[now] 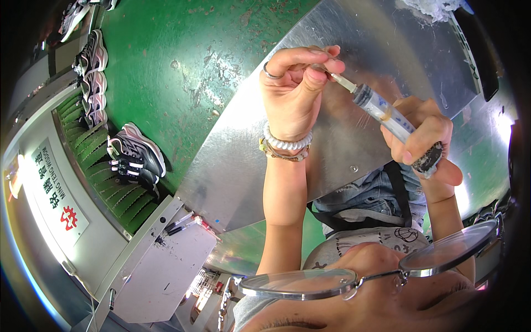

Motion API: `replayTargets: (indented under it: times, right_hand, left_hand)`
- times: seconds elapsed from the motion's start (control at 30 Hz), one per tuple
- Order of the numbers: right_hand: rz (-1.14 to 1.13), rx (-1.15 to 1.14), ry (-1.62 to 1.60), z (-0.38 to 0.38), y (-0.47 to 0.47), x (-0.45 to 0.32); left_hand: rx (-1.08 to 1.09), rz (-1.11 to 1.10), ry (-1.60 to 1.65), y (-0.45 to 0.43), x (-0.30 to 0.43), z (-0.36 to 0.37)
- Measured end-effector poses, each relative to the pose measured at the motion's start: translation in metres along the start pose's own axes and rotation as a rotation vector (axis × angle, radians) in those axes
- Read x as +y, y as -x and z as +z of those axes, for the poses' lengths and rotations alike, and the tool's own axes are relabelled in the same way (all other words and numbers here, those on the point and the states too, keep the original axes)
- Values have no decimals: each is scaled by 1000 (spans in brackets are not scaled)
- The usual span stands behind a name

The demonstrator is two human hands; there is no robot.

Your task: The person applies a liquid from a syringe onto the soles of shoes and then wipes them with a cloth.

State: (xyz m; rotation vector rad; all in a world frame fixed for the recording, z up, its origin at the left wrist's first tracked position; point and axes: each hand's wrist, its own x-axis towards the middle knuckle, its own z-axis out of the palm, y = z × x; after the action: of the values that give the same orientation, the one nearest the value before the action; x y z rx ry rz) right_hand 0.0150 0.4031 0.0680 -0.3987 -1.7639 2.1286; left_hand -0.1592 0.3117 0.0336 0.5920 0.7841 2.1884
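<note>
My right hand (pixel 423 133) is wrapped around the barrel of a clear plastic syringe (pixel 383 112) with blue markings, a brownish smear and a dark, crusted rear end. The syringe slants up to the left and carries a pale, narrow tip (pixel 344 82). At that tip's far end, my left hand (pixel 305 74) pinches a small translucent piece between thumb and fingers; its exact shape is partly hidden by them. A ring and coiled bracelets are on the left hand and wrist. Both hands are above a bare metal sheet (pixel 232 166).
Green worktop (pixel 186 83) surrounds the metal sheet. Several black-and-white sneakers (pixel 141 153) stand at left, by a machine with green strips (pixel 120 195). Pens (pixel 180 224) lie on a white panel (pixel 153 278). White fluffy material (pixel 435 8) and a dark flat object (pixel 477 54) are at upper right.
</note>
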Motion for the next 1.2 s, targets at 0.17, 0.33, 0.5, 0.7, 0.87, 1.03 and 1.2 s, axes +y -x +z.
replayTargets:
  times: [0.17,0.33,0.5,0.7,0.87,1.03,1.2]
  right_hand:
    - [-27,13,-31,-2,-1,-2]
    - [-93,21,-135,1,-5,4]
    - [-236,7,-286,3,-15,8]
    - [-374,-36,-377,5,-22,12]
    - [-377,-67,-428,4,-26,13]
    - [-397,-142,-363,1,-28,13]
    - [-346,-153,-327,-3,-26,11]
  left_hand:
    - [-8,-36,-8,0,-1,3]
    - [-4,-40,-34,1,1,2]
    - [-19,-13,-29,-1,-1,3]
    - [74,-30,69,-1,0,3]
    - [42,-32,65,-1,0,2]
    - [51,-32,43,0,0,2]
    - [36,-34,26,0,0,4]
